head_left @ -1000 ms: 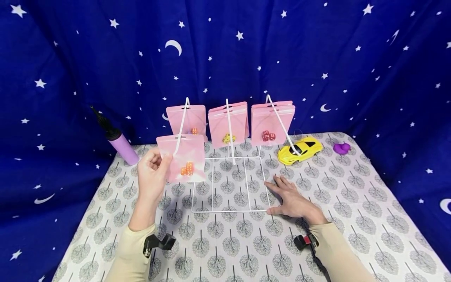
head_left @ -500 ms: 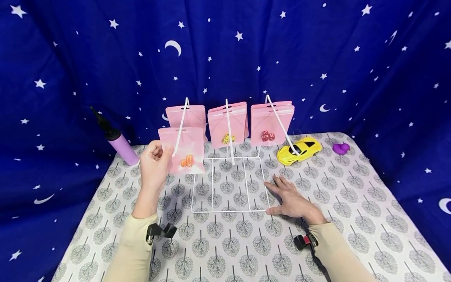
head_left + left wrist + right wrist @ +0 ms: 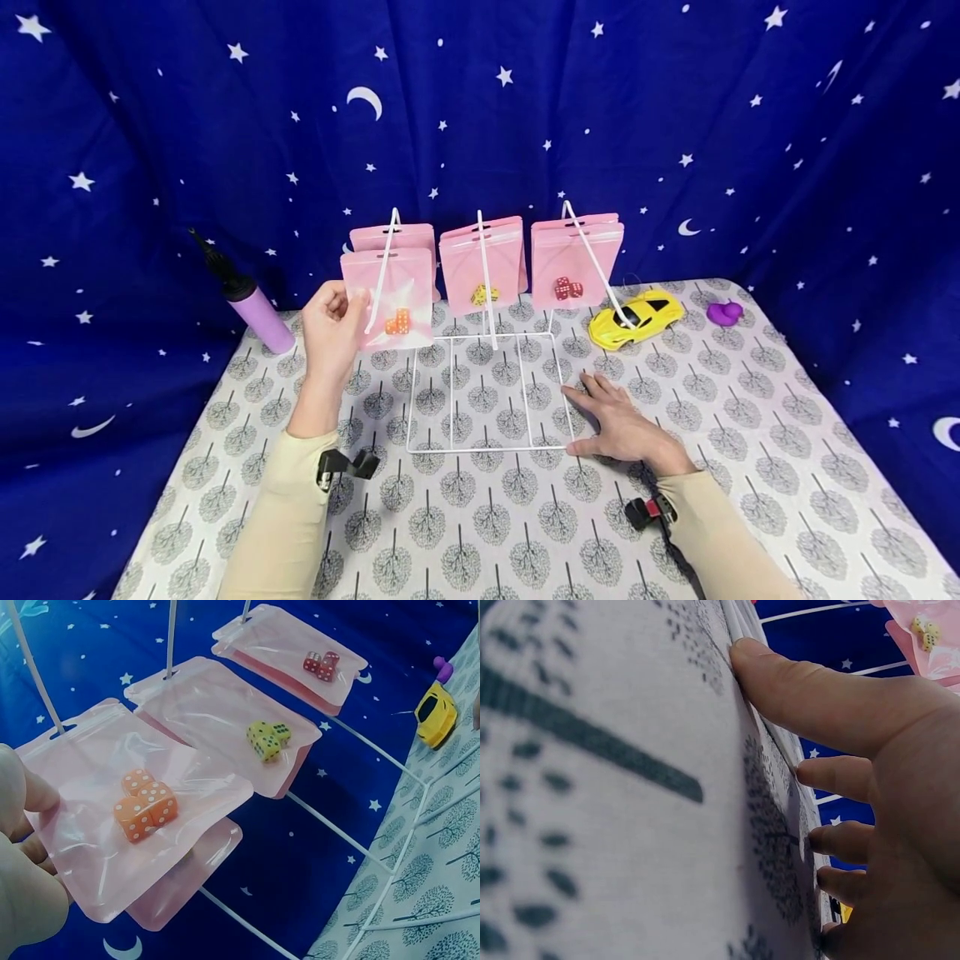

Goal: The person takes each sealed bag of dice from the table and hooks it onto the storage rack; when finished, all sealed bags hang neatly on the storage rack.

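My left hand (image 3: 333,325) pinches the left edge of a pink pouch (image 3: 390,298) holding orange dice (image 3: 397,322); the pouch is threaded on the left prong (image 3: 381,275) of a white wire rack (image 3: 487,392). In the left wrist view the same pouch (image 3: 127,817) and its orange dice (image 3: 144,808) fill the foreground beside my fingers (image 3: 26,855). Behind hang more pink pouches, one with yellow dice (image 3: 483,294) and one with red dice (image 3: 568,288). My right hand (image 3: 618,421) lies flat on the cloth at the rack's front right corner, fingers (image 3: 810,697) pressing down.
A yellow toy car (image 3: 637,317) and a purple toy (image 3: 725,312) sit at the back right of the tree-print tablecloth (image 3: 750,433). A lilac pump (image 3: 251,304) leans at the back left. A starry blue curtain (image 3: 675,125) encloses the table.
My left hand has slid the orange-dice pouch up and back along the left prong, closer to the pouch hanging behind it. The right hand has stayed put.
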{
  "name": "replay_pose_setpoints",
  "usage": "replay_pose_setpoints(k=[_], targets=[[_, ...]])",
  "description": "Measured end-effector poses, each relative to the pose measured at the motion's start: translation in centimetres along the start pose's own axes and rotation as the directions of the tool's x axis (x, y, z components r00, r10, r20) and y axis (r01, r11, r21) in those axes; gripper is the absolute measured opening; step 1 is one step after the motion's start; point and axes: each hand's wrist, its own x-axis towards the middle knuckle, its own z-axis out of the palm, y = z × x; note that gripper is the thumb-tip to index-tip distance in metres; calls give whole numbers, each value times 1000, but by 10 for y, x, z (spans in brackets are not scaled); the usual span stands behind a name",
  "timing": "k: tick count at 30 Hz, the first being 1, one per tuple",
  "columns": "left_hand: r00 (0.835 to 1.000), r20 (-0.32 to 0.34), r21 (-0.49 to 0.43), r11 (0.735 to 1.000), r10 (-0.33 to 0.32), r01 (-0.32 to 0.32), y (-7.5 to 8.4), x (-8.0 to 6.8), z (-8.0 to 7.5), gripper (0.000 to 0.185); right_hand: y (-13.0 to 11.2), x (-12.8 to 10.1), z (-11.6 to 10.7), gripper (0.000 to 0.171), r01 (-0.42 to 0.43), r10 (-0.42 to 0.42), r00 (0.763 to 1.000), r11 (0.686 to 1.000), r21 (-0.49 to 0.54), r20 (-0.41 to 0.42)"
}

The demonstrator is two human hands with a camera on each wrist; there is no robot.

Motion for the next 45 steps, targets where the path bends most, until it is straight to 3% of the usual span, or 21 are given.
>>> replay_pose_setpoints(k=[5,11,17,24,45], targets=[[1000,-10,25,1000,-11,12,-4,6,2,17,0,-1,0,95,9,-9,1000,1000,-3,-9],[1000,-2,-25,1000,5,-5,-7,11,4,16,-2,0,-1,94,5,-5,1000,1000,7,-1],[1000,-4,9,1000,6,-6,-6,16,7,14,-1,-1,0,95,-12,12,1000,1000,2,4],[1000,-9,-15,1000,-5,5,-9,22,10,14,-1,-1,0,95,-10,10,1000,1000,-3,3],[999,-4,97,995,-32,32,-19,26,9,4,-2,-2,-1,95,8,-8,1000,1000,8,-17]])
